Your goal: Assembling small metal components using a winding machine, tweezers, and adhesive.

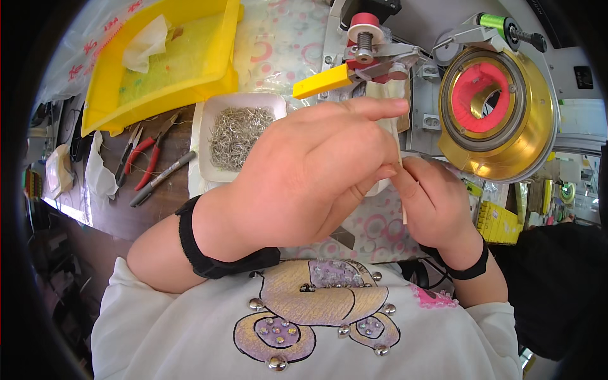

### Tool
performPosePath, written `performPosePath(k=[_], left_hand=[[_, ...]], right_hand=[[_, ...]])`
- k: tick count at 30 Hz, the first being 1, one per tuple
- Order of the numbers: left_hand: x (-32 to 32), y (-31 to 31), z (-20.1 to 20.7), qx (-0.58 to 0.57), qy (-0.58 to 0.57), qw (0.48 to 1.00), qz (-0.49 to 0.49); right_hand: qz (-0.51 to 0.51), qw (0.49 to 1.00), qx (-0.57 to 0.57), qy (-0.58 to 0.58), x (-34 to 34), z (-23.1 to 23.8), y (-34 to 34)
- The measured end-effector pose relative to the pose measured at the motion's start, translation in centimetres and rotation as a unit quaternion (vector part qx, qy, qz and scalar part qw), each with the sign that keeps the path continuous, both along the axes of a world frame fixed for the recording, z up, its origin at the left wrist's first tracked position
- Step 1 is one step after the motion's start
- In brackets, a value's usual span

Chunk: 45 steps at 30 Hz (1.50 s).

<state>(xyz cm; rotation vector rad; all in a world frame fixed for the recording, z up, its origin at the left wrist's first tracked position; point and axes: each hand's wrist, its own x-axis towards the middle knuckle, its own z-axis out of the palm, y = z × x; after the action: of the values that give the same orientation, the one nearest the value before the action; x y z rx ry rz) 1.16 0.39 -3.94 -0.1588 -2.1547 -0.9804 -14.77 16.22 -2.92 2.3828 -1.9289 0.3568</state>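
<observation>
My left hand (316, 161) spans the middle of the view, with its index finger stretched to the right and its thumb and other fingers pinched together. Just right of it, my right hand (437, 201) is closed, its fingertips meeting those of my left hand. A thin pale strip (404, 212) sticks out downward at the right fingertips. Whatever the left pinch holds is too small or hidden to make out. Behind my left hand stands a square white dish (204, 149) filled with a tangled heap of small silvery hooks (239, 136).
Beyond my hands stands a machine with a yellow handle (322, 81), a red-and-white spool (365, 30) and a large gold ring (525, 120) lined in pink. A yellow tray (164, 101) lies far left. Red-handled pliers (147, 158) and a grey marker (161, 179) rest near the dish.
</observation>
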Motion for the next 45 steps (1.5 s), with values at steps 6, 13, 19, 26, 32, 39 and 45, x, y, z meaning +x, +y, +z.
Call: performPosePath(k=[6,13,19,26,32,39,45], left_hand=[[-0.1,-0.1,-0.2,-0.002,0.004,1.0,0.002],[0.0,-0.3,-0.2,-0.001,-0.004,1.0,-0.006],[0.0,-0.1,0.1,0.005,-0.001,1.0,-0.004],[0.1,-0.1,0.1,0.018,-0.009,1.0,0.0],[0.1,-0.1,0.3,0.03,-0.009,1.0,-0.003],[0.3,0.0,0.3,0.017,-0.001,1.0,0.015],[0.3,0.2,0.3,0.021,-0.014,0.999,0.029]], right_hand=[[-0.003,0.997,-0.067,-0.028,-0.1,-1.0,0.1],[-0.032,0.994,-0.038,-0.102,0.2,1.3,0.5],[0.0,0.993,-0.059,-0.106,0.4,2.5,1.4],[0.05,0.988,-0.113,-0.091,1.0,4.4,3.0],[0.068,0.98,-0.17,-0.078,1.6,4.6,3.5],[0.035,0.987,-0.142,-0.064,1.4,4.4,3.2],[-0.039,0.999,-0.006,-0.003,1.0,2.4,0.3]])
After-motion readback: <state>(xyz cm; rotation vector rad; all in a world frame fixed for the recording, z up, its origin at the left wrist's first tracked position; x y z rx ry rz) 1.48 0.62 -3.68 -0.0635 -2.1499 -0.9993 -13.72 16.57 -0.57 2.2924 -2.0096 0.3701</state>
